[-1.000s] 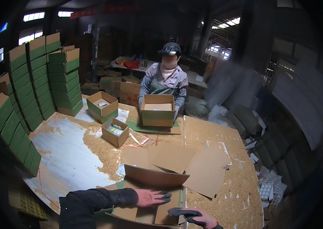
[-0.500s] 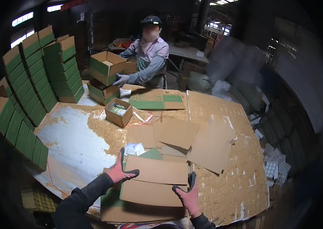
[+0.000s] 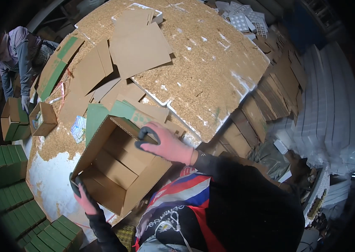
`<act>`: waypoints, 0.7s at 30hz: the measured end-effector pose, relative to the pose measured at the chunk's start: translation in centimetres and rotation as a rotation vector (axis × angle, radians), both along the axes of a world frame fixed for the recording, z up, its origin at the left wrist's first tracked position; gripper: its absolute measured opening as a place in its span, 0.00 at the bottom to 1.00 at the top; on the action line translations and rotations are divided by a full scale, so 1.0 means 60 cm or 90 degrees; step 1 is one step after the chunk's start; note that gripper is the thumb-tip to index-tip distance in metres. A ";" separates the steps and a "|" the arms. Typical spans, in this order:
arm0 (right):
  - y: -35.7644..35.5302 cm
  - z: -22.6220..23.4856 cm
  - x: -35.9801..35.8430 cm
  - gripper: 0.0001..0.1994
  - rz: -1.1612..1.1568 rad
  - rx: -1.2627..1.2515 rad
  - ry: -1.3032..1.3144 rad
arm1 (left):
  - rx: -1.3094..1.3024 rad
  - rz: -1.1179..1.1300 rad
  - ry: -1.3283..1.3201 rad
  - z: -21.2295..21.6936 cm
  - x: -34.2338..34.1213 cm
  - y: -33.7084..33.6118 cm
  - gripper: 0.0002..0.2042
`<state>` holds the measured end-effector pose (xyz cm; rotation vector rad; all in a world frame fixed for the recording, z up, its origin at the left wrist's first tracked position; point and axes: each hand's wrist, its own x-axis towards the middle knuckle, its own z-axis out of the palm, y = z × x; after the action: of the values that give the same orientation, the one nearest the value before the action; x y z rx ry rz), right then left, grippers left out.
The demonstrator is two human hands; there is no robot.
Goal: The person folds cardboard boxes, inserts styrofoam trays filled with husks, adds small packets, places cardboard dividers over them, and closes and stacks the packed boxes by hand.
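Observation:
An open cardboard box (image 3: pixel 114 161) faces up in front of me, tilted, its brown inside and bottom flaps showing. My left hand (image 3: pixel 86 200), in a pink glove with dark fingertips, grips the box's left rim. Over the far right rim is my right hand (image 3: pixel 169 143), gloved alike, its thumb and fingers curved with a gap between them. Whether it touches the rim, I cannot tell. Beyond the box lie green-printed cardboard pieces (image 3: pixel 96 119) and a small stack of printed leaflets (image 3: pixel 78 128).
Flat brown cardboard sheets (image 3: pixel 139 50) lie on the sawdust-strewn table (image 3: pixel 202 63). A small carton (image 3: pixel 48 119) holds printed packets. Stacked green boxes (image 3: pixel 11 197) line the left side. A co-worker (image 3: pixel 20 54) bends at the far left. Folded cardboard (image 3: pixel 269 96) stands to the right.
My view has swung right and down. The folded cardboard between my hands is now an opened box, turned to show its inside. The co-worker has bent down over a box.

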<state>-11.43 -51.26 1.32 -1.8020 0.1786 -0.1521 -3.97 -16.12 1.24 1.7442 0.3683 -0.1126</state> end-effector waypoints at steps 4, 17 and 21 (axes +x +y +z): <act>-0.136 -0.124 -0.157 0.28 -0.479 -0.474 0.169 | 0.264 -0.083 -0.071 -0.039 0.072 -0.015 0.19; -0.342 -0.163 -0.430 0.12 -0.772 -0.580 0.385 | 0.265 -0.133 -0.015 -0.009 0.113 -0.001 0.16; -0.383 -0.171 -0.559 0.14 -0.719 -0.440 0.824 | 0.254 -0.125 -0.040 -0.021 0.112 0.008 0.17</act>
<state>-44.96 -74.22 -8.91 -1.9739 2.2746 0.2253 2.73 -15.63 -0.04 2.1724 0.1785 -0.1320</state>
